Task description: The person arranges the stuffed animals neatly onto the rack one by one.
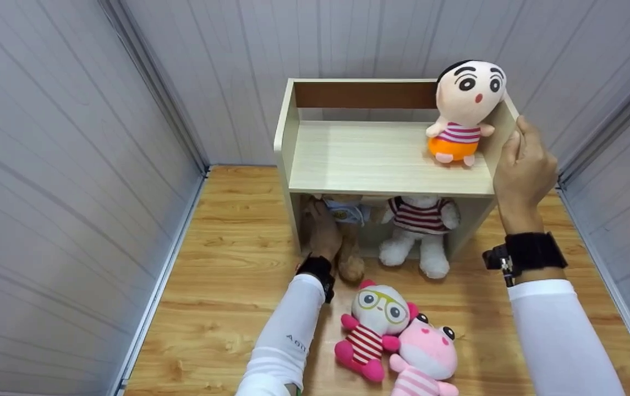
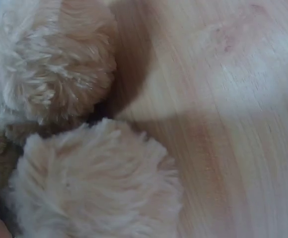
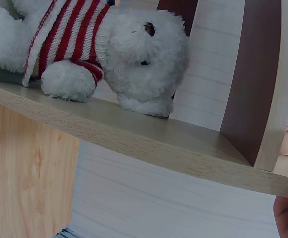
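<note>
My left hand [image 1: 324, 231] reaches into the lower compartment of a small wooden shelf [image 1: 370, 159], touching the side of a brown teddy bear [image 1: 351, 258] in a light blue top. The shelf board shades this hand, and its fingertips are hard to make out. In the left wrist view the bear's furry feet [image 2: 99, 183] fill the left side. With thumb and fingers, my right hand [image 1: 526, 170] grips the shelf's right side panel near its front edge. Beside the brown bear sits a white teddy bear [image 1: 422, 231] in a red-striped sweater, its head hidden from above.
On the upper board, at the right, sits a boy doll [image 1: 455, 146] in orange shorts. A panda plush [image 1: 371, 330] with yellow glasses and a pink frog plush [image 1: 427, 352] lie on the wooden floor [image 1: 226, 286] in front. Grey panel walls [image 1: 72, 165] stand around the shelf.
</note>
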The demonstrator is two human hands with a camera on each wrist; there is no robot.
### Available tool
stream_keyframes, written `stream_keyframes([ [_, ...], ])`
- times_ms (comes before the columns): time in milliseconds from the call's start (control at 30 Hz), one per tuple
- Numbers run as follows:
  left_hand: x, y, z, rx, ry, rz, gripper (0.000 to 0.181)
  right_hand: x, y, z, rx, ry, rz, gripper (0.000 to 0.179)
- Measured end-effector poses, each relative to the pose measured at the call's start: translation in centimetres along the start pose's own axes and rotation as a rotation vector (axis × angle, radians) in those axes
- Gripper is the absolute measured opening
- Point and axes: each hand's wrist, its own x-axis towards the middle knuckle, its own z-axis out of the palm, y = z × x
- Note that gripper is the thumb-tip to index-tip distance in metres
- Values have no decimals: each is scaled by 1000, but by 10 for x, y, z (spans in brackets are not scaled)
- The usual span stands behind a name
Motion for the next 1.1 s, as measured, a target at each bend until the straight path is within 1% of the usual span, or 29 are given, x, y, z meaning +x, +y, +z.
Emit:
stream_keyframes([
  [100, -3, -2, 2, 66, 14, 27, 77, -1, 0, 1, 2, 0, -3, 34],
  [167, -6, -3, 4, 121, 40, 46, 83, -1, 0, 1, -1, 3, -8, 34],
  [200, -8, -3, 5, 159, 55, 52, 89, -1, 0, 1, -2, 3, -8, 34],
  [267, -12, -4, 7, 204, 101, 66, 95, -2, 0, 1, -6, 4, -10, 34],
  [300, -14, -4, 9, 216, 127, 71, 98, -2, 0, 1, -9, 4, -9, 34],
  [367, -20, -3, 11, 232, 153, 71, 104, -2, 0, 1, -14, 8, -8, 34],
  [433, -25, -2, 12, 221, 172, 73, 105, -1, 0, 0, -13, 9, -4, 35],
  [567, -34, 2, 9, 225, 157, 60, 103, 0, 0, 0, -9, 6, -2, 35],
  [667, -43, 9, 1, 286, 126, 59, 94, -1, 0, 2, -13, 3, -7, 34],
  [733, -50, 15, -6, 331, 105, 73, 84, -1, -1, 3, -19, 4, -7, 34],
  [767, -53, 19, -8, 344, 90, 82, 79, 0, -1, 3, -19, 5, -5, 33],
  [833, -61, 28, -13, 330, 55, 105, 73, 1, -1, 3, -23, 3, 2, 33],
  [900, -69, 38, -16, 286, -2, 128, 72, 2, 0, 3, -26, -1, 13, 33],
  [967, -77, 48, -21, 241, -77, 162, 76, 3, 0, 2, -28, -7, 23, 33],
  [1000, -82, 52, -23, 216, -120, 186, 78, 2, -1, 2, -30, -12, 28, 33],
  [1100, -97, 62, -29, 203, -268, 271, 87, -1, -7, -2, -26, -22, 42, 33],
])
